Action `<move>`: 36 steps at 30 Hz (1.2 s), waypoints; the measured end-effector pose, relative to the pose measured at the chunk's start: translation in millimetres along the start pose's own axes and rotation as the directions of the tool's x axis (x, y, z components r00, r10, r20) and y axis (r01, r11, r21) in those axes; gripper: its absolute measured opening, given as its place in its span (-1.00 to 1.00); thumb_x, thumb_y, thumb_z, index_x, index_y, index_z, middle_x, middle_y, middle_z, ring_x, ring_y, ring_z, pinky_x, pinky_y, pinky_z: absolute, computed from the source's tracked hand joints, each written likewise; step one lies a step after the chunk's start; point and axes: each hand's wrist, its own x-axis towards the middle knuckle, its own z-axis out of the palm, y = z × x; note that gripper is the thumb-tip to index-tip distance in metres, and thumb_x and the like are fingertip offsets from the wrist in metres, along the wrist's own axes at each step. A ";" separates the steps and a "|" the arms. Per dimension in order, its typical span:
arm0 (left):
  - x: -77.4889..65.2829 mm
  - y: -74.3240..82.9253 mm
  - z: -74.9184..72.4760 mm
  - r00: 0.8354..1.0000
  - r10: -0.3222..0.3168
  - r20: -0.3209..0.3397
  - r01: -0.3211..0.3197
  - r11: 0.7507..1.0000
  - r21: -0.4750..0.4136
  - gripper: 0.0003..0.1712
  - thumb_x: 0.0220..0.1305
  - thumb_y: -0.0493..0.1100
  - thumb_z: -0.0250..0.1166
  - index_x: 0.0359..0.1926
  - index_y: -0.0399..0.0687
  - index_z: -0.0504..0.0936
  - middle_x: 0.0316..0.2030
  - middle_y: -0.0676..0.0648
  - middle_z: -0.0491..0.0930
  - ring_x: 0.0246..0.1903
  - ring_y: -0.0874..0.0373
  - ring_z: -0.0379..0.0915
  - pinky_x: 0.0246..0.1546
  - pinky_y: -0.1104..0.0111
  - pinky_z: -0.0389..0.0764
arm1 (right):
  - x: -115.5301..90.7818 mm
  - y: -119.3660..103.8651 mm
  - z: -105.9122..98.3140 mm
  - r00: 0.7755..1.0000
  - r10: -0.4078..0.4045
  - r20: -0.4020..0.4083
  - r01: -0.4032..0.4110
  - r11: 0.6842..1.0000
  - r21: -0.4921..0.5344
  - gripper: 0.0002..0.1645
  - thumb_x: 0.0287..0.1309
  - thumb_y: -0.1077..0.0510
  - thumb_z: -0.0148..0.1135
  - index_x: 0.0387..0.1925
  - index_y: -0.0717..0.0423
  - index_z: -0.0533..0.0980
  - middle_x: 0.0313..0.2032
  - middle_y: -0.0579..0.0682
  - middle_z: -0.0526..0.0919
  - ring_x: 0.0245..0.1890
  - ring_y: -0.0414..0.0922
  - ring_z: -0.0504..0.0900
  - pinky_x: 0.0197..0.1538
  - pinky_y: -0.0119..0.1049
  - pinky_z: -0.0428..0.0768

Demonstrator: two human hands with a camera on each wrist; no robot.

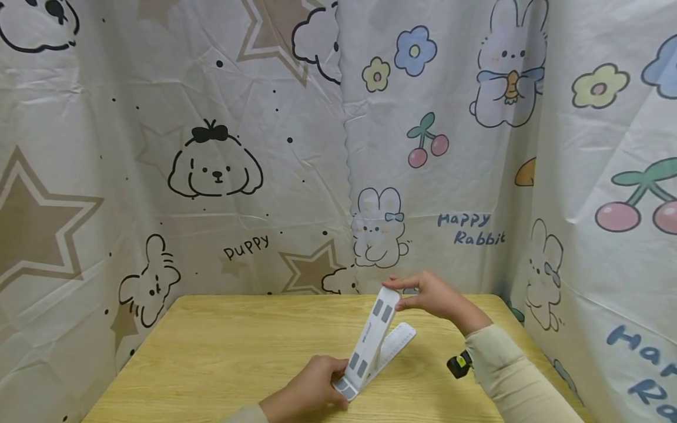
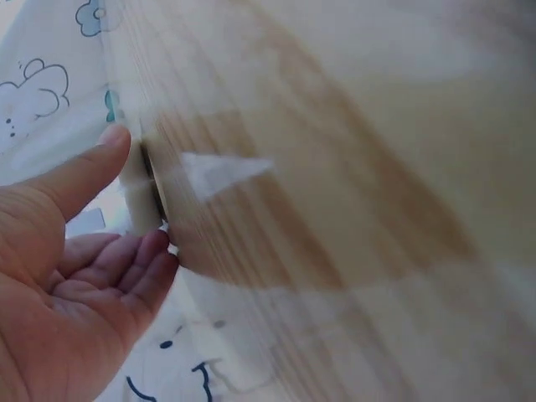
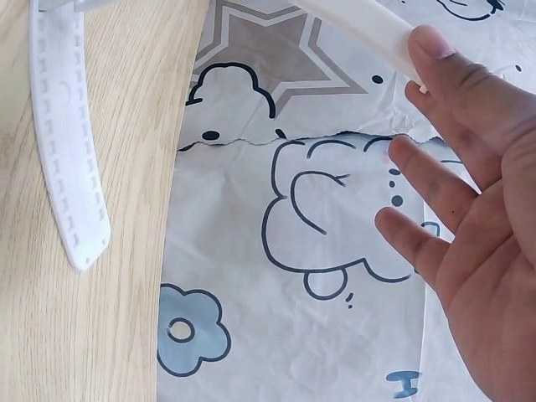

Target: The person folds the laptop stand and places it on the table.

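A white folding laptop stand (image 1: 370,338) with grey rubber pads is partly opened over the wooden table, one arm raised and tilted, the other slanting lower behind it. My left hand (image 1: 317,382) grips its near hinged end between thumb and fingers. At the raised arm's top end, my right hand (image 1: 431,296) pinches the tip. The right wrist view shows the notched lower arm (image 3: 67,151) above the table and my right thumb and forefinger on the upper arm (image 3: 368,33), other fingers spread. In the left wrist view my left hand (image 2: 75,285) holds the stand's end, mostly blurred.
The wooden table (image 1: 222,352) has its far edge against a printed cloth curtain (image 1: 307,147) with puppies, rabbits, stars and flowers. More cloth hangs at both sides. A black wrist camera (image 1: 459,364) sits by my right sleeve.
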 end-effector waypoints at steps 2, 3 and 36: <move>2.2 0.6 -0.5 1.000 -0.028 0.008 0.029 0.999 -0.021 -0.23 -0.25 -0.34 0.69 0.13 -0.13 0.72 -0.14 0.07 0.77 -0.27 0.37 0.56 -0.30 0.53 0.62 | -1.3 0.3 -0.8 1.000 0.004 -0.012 -0.004 1.000 -0.018 -0.39 0.03 0.06 0.57 0.19 -0.21 0.65 0.36 0.02 0.51 0.37 0.13 0.48 0.33 0.09 0.53; 3.6 0.4 -1.2 0.999 -0.041 0.016 0.041 0.999 -0.035 -0.24 -0.24 -0.35 0.69 0.14 -0.13 0.72 -0.13 0.07 0.77 -0.25 0.36 0.56 -0.28 0.52 0.63 | -1.9 0.4 -1.2 1.000 0.009 -0.020 -0.009 1.000 -0.025 -0.39 0.03 0.06 0.57 0.18 -0.21 0.65 0.35 0.02 0.51 0.36 0.14 0.49 0.33 0.10 0.53; 34.4 -27.3 -39.2 0.983 0.005 0.184 -0.009 1.000 0.016 -0.10 -0.08 -0.48 0.56 0.37 -0.19 0.51 0.16 0.05 0.68 0.15 0.22 0.57 0.26 0.33 0.57 | -43.5 -2.0 15.2 0.964 0.170 -0.204 -0.150 0.983 0.107 -0.43 -0.03 -0.12 0.61 0.08 -0.17 0.72 0.19 0.00 0.69 0.29 0.19 0.54 0.29 0.36 0.47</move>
